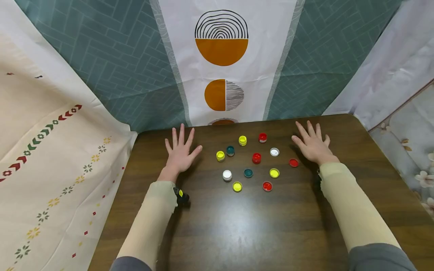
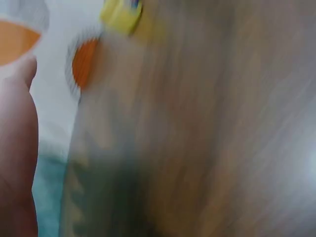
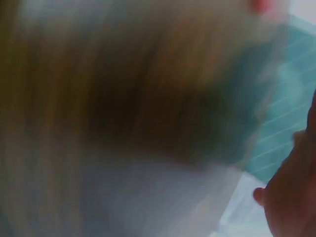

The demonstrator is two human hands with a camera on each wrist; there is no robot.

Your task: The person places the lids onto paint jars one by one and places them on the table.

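My left hand (image 1: pixel 179 156) is held over the table left of a group of small coloured pots, its fingers spread and holding nothing. On the other side, my right hand (image 1: pixel 313 145) is also spread and bare, near a flat red lid (image 1: pixel 293 163). Between the hands are small pots: yellow ones (image 1: pixel 220 156), a dark teal one (image 1: pixel 230 151), red ones (image 1: pixel 256 158) and a white one (image 1: pixel 227 175). Flat round lids lie among them, such as a white lid (image 1: pixel 274 151), a teal lid (image 1: pixel 248 173) and a yellow lid (image 1: pixel 274 173). Both wrist views are blurred.
The brown wooden table (image 1: pixel 237 233) carries everything. Behind its far edge hangs a teal and white patterned cloth (image 1: pixel 135 56). An embroidered cream cloth (image 1: pixel 61 158) is at the left, and a floral fabric (image 1: pixel 410 158) at the right.
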